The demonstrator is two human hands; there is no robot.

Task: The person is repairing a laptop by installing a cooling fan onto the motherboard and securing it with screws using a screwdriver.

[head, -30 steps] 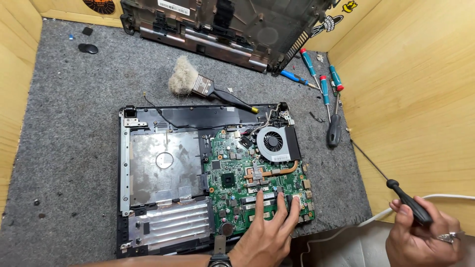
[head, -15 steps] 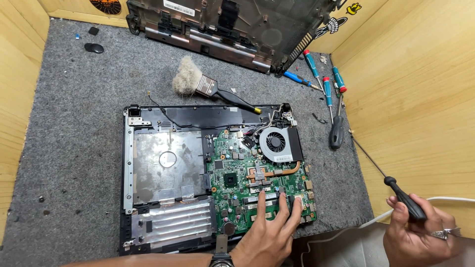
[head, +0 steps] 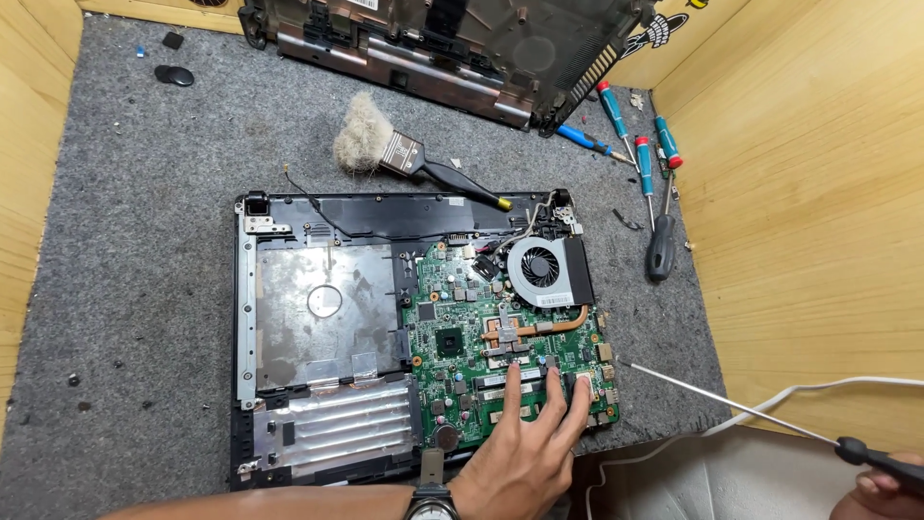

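While the left hand (head: 525, 453) lies flat with fingers spread on the near right corner of the green motherboard (head: 486, 342), pressing it down, nothing is gripped there. The board sits in the right half of the opened laptop base (head: 318, 327), centre of the grey felt mat (head: 144, 241), likely steadied so it does not shift. The right hand (head: 890, 481), mostly cut off at the near right edge, has its fingers closed round the black handle of a long screwdriver (head: 731, 404); the thin shaft angles left, its tip at the board's right edge. The fan (head: 541, 272) sits at the board's far right. A brush (head: 385, 149), small screwdrivers (head: 640, 154) and a removed cover (head: 452, 43) lie far off, out of the way.
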